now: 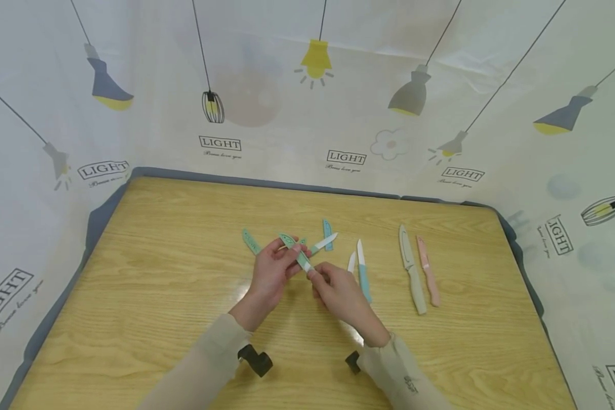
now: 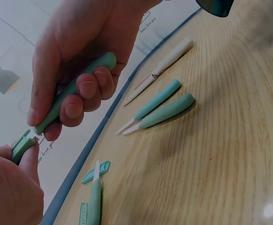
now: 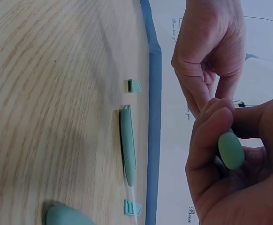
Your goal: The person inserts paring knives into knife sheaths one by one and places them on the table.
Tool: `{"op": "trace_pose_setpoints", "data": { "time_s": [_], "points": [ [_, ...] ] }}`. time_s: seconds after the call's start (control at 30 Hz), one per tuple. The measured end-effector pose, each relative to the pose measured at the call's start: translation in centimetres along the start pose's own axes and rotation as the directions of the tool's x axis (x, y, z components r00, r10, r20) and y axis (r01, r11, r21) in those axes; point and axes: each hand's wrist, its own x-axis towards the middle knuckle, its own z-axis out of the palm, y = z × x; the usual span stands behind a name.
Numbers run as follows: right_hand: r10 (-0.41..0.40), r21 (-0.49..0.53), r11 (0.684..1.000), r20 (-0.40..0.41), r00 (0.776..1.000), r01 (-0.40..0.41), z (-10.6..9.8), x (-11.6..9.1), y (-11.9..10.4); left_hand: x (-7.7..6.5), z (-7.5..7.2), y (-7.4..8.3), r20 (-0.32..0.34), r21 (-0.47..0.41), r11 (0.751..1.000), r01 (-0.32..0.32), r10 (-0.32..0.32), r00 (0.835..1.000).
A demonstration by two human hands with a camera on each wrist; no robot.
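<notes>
My left hand (image 1: 273, 274) pinches a mint-green slotted sheath (image 1: 288, 241) between thumb and fingers, above the table. The right hand (image 1: 342, 295) grips the mint-green handle (image 2: 75, 89) of a small knife. The knife's white blade (image 1: 308, 266) lies mostly inside the sheath, with a short stretch showing between sheath and handle. In the right wrist view, the rounded handle end (image 3: 231, 151) pokes out of the right fist. Behind the hands lies another green knife (image 2: 95, 199), its bare white blade crossing a teal sheath (image 1: 327, 230). Another green sheath (image 1: 249, 241) lies left of the left hand.
Right of the right hand lie a teal-handled knife (image 1: 364, 279) and a green-handled knife (image 2: 167, 111), both with bare white blades. Farther right are a cream knife (image 1: 414, 279) and a pink knife (image 1: 430, 276), both sheathed. The wooden table (image 1: 148, 285) meets a printed curtain behind.
</notes>
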Motion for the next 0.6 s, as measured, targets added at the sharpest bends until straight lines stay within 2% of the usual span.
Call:
{"op": "trace_pose_setpoints", "data": {
  "time_s": [0.37, 0.6],
  "points": [
    [0.037, 0.012, 0.999, -0.006, 0.999, -0.037, 0.18, 0.44, -0.08, 0.02, 0.10, -0.11, 0.000, -0.016, 1.000, 0.007, -0.007, 1.000],
    [0.052, 0.013, 0.999, -0.003, 0.999, -0.052, 0.37, 0.62, 0.01, -0.02, -0.02, -0.19, 0.002, 0.011, 1.000, 0.004, -0.004, 1.000]
  ]
}}
